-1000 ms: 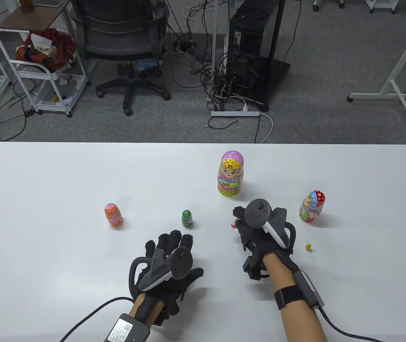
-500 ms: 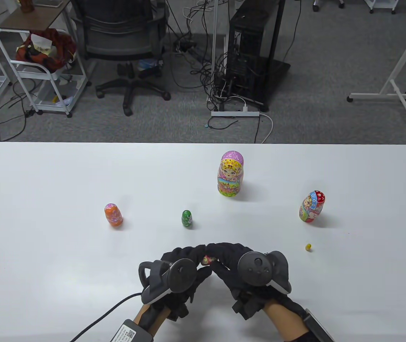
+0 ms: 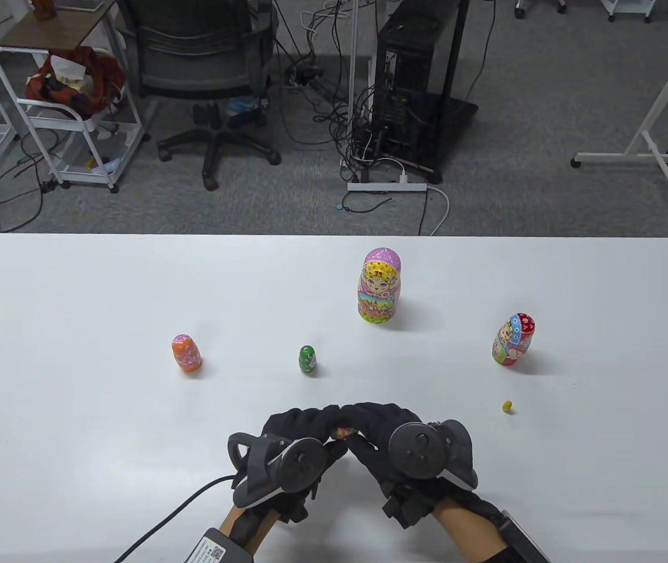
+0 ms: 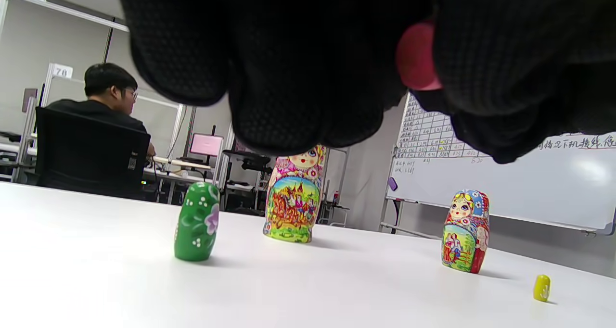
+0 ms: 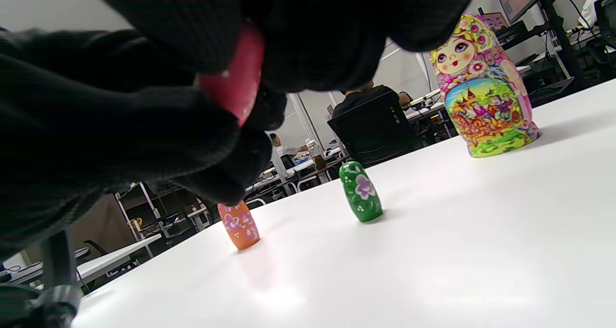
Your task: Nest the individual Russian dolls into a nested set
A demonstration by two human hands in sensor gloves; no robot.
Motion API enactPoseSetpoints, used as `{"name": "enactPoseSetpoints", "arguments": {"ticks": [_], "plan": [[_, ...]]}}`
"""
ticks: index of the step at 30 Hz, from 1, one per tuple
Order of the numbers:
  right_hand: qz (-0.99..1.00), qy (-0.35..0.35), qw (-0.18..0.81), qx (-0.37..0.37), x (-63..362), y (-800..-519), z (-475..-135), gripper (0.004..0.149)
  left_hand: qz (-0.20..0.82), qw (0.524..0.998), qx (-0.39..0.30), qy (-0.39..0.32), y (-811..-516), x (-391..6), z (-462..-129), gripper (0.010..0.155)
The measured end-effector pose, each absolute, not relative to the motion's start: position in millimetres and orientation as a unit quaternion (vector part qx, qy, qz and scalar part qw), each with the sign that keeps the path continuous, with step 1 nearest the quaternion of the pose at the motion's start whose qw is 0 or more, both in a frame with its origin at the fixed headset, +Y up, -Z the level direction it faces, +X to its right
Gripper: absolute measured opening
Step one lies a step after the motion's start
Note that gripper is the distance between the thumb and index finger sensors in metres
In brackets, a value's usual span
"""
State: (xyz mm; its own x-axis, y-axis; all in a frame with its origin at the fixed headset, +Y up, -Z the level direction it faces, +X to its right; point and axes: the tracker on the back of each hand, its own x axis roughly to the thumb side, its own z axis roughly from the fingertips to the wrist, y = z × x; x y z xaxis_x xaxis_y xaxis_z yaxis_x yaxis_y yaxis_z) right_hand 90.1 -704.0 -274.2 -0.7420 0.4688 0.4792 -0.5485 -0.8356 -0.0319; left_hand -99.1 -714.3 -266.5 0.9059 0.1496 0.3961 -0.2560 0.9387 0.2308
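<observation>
Both hands meet near the table's front edge and grip one small red doll (image 3: 342, 433) between their fingers; it shows red in the left wrist view (image 4: 417, 57) and the right wrist view (image 5: 235, 87). My left hand (image 3: 298, 431) holds it from the left, my right hand (image 3: 372, 425) from the right. On the table stand a large pink doll (image 3: 380, 285), a red-and-blue doll (image 3: 512, 339), a green doll (image 3: 307, 359), an orange doll (image 3: 186, 353) and a tiny yellow doll (image 3: 507, 406).
The white table (image 3: 75, 305) carries only the dolls. Beyond its far edge are an office chair (image 3: 204, 76), a computer tower (image 3: 416, 88) with cables, and a white cart (image 3: 70, 117).
One second ago my right hand was by the small red doll near the pink doll and my left lay apart. Since then both hands came together near the front edge with the doll between them.
</observation>
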Motion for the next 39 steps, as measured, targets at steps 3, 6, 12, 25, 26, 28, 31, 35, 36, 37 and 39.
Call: {"name": "enactPoseSetpoints", "arguments": {"ticks": [3, 6, 12, 25, 26, 28, 31, 35, 36, 37, 39], "plan": [[0.929, -0.085, 0.276, 0.230, 90.3, -705.0, -274.4, 0.048, 0.102, 0.965, 0.146, -0.191, -713.2, -98.6, -265.5, 0.062], [0.928, -0.091, 0.281, 0.229, 89.9, -706.1, -273.4, 0.048, 0.112, 0.964, 0.149, -0.190, -712.6, -100.8, -265.0, 0.060], [0.924, -0.109, 0.291, 0.223, 90.0, -706.6, -271.2, 0.048, 0.135, 0.963, 0.148, -0.182, -710.7, -103.0, -264.4, 0.059], [0.971, -0.075, 0.148, 0.173, 93.9, -708.1, -276.0, 0.048, 0.136, 0.970, 0.130, -0.153, -716.1, -113.2, -272.3, 0.059], [0.978, -0.061, 0.109, 0.164, 92.7, -712.1, -277.6, 0.048, 0.136, 0.971, 0.126, -0.149, -717.2, -114.3, -273.5, 0.059], [0.986, 0.005, 0.020, 0.168, 88.7, -726.6, -281.2, 0.048, 0.124, 0.974, 0.120, -0.144, -719.9, -116.0, -276.5, 0.059], [0.984, 0.057, -0.045, 0.161, 85.4, -742.6, -284.4, 0.046, 0.120, 0.977, 0.107, -0.139, -723.7, -117.5, -278.9, 0.060], [0.981, 0.095, -0.065, 0.155, 84.5, -757.7, -286.8, 0.046, 0.121, 0.978, 0.099, -0.137, -723.7, -117.0, -279.8, 0.060], [0.981, 0.099, -0.066, 0.155, 84.6, -759.2, -287.1, 0.046, 0.120, 0.978, 0.099, -0.137, -723.7, -116.9, -279.8, 0.060], [0.982, 0.096, -0.059, 0.152, 84.6, -760.4, -287.4, 0.047, 0.118, 0.978, 0.099, -0.138, -723.8, -116.3, -279.9, 0.060], [0.979, 0.119, -0.056, 0.155, 88.1, -758.0, -289.1, 0.061, 0.116, 0.979, 0.096, -0.139, -724.1, -115.5, -280.0, 0.060]]}}
